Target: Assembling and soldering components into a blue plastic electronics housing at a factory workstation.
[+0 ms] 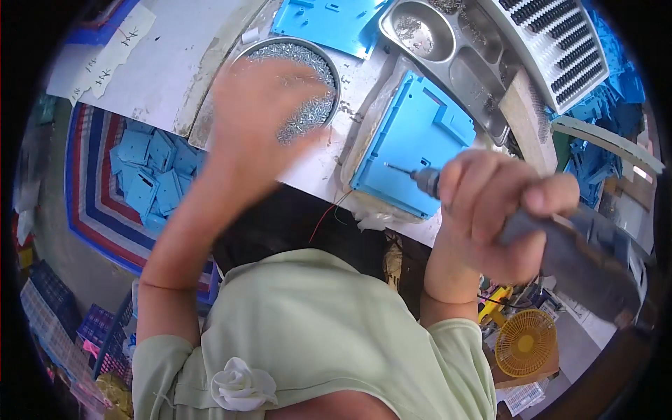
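Note:
Blurred by motion, my left hand point(262, 105) hangs over a round metal bowl point(337, 73) heaped with small silver screws point(308, 115). Its thumb and fingers are apart, and nothing shows between them. My right hand point(500, 210) is wrapped round a dark electric screwdriver point(588, 262). The tool's thin bit point(399, 169) points left, over a flat light-blue plastic panel point(402, 143). That panel has a raised rim and a raised block on its right part, and lies on a padded, plastic-wrapped base point(357, 150).
A second blue panel point(325, 24) lies at the back. Beyond the work stand a compartmented metal tray point(448, 66) with screws and a white rack point(553, 42) of black parts. Blue pieces point(150, 171) fill a striped bag point(87, 178) at left. A yellow fan point(525, 343) sits lower right.

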### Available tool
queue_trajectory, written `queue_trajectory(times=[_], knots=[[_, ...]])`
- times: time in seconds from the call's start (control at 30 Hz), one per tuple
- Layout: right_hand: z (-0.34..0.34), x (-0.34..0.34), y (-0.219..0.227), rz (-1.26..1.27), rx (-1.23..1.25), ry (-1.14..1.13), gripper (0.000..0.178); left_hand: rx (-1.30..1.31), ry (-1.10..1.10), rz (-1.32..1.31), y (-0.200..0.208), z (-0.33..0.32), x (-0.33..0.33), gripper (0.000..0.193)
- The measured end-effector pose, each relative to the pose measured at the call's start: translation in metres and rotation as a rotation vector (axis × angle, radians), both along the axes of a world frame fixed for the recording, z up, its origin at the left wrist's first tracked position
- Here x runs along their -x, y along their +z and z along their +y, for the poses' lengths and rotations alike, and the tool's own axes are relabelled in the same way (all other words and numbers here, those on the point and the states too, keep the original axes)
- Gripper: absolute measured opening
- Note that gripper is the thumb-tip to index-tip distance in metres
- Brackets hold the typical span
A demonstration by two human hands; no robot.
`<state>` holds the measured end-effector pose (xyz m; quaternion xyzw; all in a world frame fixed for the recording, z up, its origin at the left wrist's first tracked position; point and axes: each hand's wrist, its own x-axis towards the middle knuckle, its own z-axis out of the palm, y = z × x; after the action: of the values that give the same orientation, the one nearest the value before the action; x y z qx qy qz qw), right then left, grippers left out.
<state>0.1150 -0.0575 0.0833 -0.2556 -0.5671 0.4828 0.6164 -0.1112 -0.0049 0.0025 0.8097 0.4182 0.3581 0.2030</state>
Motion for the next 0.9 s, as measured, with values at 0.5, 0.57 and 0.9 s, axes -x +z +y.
queue_trajectory(times=[0.5,0.57,0.9], knots=[[0.013,0.025,-0.032,-0.241,0.119,-0.058,0.031,-0.102,0.118,0.328,-0.036,0.024,0.025,0.013],[0.015,0.020,-0.032,-0.229,0.111,-0.045,0.030,-0.105,0.035,0.248,-0.030,0.019,0.023,0.016],[0.008,0.007,0.003,-0.012,-0.010,0.170,0.030,0.090,-0.221,-0.140,-0.002,-0.041,-0.023,0.023]])
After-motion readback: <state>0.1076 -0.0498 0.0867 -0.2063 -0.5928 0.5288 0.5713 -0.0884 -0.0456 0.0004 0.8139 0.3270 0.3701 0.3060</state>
